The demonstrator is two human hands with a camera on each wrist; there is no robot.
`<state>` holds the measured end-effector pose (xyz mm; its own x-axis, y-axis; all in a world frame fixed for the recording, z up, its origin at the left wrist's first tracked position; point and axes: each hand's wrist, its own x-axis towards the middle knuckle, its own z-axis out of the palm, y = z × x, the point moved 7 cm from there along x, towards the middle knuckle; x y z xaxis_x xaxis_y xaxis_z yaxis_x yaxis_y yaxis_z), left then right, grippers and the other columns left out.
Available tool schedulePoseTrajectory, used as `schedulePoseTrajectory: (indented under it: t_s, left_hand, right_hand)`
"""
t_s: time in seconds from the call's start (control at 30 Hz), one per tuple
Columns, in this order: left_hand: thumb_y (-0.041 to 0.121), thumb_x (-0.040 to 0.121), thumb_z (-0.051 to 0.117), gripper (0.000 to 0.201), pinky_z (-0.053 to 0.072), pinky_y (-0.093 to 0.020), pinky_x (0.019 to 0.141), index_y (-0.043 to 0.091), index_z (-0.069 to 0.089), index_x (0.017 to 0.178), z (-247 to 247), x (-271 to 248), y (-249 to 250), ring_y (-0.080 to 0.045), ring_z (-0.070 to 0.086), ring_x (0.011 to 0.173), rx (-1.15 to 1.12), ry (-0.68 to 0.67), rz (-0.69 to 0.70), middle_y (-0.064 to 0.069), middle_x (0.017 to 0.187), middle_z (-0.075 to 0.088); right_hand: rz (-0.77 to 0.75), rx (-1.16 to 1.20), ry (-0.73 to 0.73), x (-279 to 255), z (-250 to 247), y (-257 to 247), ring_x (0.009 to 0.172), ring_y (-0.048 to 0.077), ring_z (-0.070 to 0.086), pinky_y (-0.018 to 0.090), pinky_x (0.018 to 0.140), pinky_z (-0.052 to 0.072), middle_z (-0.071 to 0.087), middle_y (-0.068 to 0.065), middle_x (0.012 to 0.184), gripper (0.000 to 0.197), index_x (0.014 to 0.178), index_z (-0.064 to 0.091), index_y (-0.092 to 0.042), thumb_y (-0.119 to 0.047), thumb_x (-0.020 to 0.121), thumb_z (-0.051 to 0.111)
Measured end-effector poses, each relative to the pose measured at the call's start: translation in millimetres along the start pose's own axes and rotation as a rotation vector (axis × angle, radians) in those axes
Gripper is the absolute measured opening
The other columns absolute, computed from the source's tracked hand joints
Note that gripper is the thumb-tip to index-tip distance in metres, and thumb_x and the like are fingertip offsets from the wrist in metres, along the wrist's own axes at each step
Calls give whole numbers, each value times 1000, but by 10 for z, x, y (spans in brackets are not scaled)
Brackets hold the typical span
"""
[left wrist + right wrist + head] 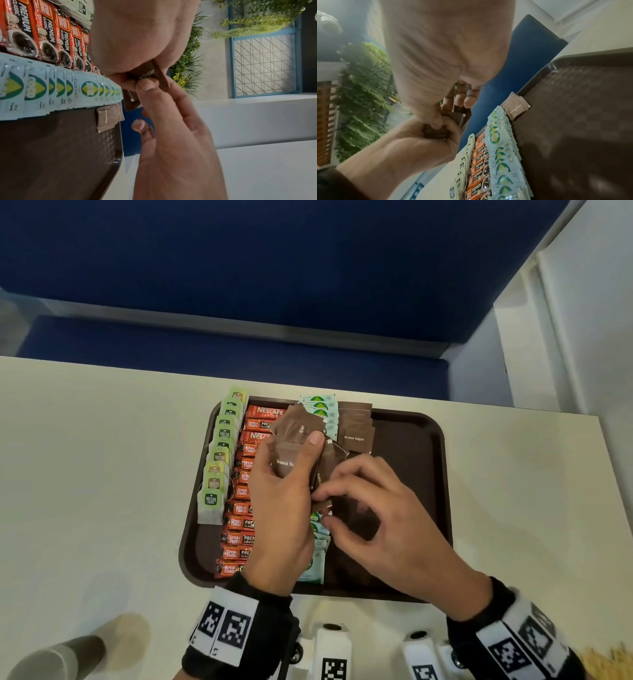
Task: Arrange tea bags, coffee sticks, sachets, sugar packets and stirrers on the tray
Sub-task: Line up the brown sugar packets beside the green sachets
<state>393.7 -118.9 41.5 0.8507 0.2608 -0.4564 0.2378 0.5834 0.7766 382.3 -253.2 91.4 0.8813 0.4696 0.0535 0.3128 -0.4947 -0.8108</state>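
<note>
Both hands hover over the dark brown plastic tray (424,440) on the cream table (85,457): left hand (281,508) grips a fan of brown paper sugar packets (294,440), right hand (383,522) pinches one.

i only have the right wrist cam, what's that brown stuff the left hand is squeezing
Observer: In the head view the left hand grips a fanned bunch of brown sugar packets. The print "Brown Sugar" can be read on them.
Operator: and what's my right hand doing to it
Observer: The left wrist view shows the right hand pinching one packet of that bunch between thumb and finger, held above the tray.
Operator: tea bags look like they're off the tray, are they
Observer: From the head view the tea bags lie in a row along the tray's left rim, several overlapping it.
</note>
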Motion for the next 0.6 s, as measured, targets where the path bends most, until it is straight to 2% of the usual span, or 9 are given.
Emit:
schedulePoseTrajectory:
  t_s: [0.07,0.17,0.23,0.3,0.4,0.5,0.6]
  left_hand:
    - [15,97,77,36,63,-30,83,9,67,132,-22,-14,10,-20,78,99,6,16,8,-10,115,79]
    - [16,98,76,35,65,-31,79,12,67,132,-40,-37,-2,-24,80,97,9,10,-27,-13,116,80]
    - [19,98,76,34,66,-34,66,14,67,131,-73,-46,2,-26,81,89,32,8,-59,-14,112,81]
    - [24,97,77,34,61,-30,50,19,66,129,-131,-37,14,-24,81,78,79,18,-75,-12,108,82]
    - [27,96,78,36,54,-23,41,17,68,129,-218,-19,63,-17,78,68,116,30,-79,-12,106,82]
    - [27,93,76,34,46,-20,38,15,71,125,-239,-51,94,-13,72,61,100,-36,-128,-11,98,81]
    - [26,91,76,26,43,-21,37,18,75,116,-254,-108,97,-23,69,69,104,-118,-169,-18,100,78]
  right_hand:
    - [-15,-22,11,-4,-12,0,113,15,56,17,92,42,60,-10,118,21,113,77,-22,-16,94,82]
    - [-28,46,25,-25,-85,-32,109,19,61,22,88,46,66,-11,112,10,105,79,-19,-17,95,81]
    - [5,177,83,-39,-192,-48,104,23,66,28,84,52,71,-8,106,5,100,79,-16,-15,95,81]
    - [129,404,236,-61,-327,44,95,20,70,29,82,55,74,-4,100,5,99,77,-15,-17,95,77]
    - [418,732,478,-136,-383,302,84,19,70,30,76,59,78,6,101,15,107,77,-18,-24,95,72]
    - [583,896,534,-173,-306,472,84,21,72,26,76,63,80,13,103,22,119,74,-11,-13,98,70]
    - [641,873,509,-193,-271,545,90,27,78,28,80,65,81,12,103,21,121,73,-9,-10,101,68]
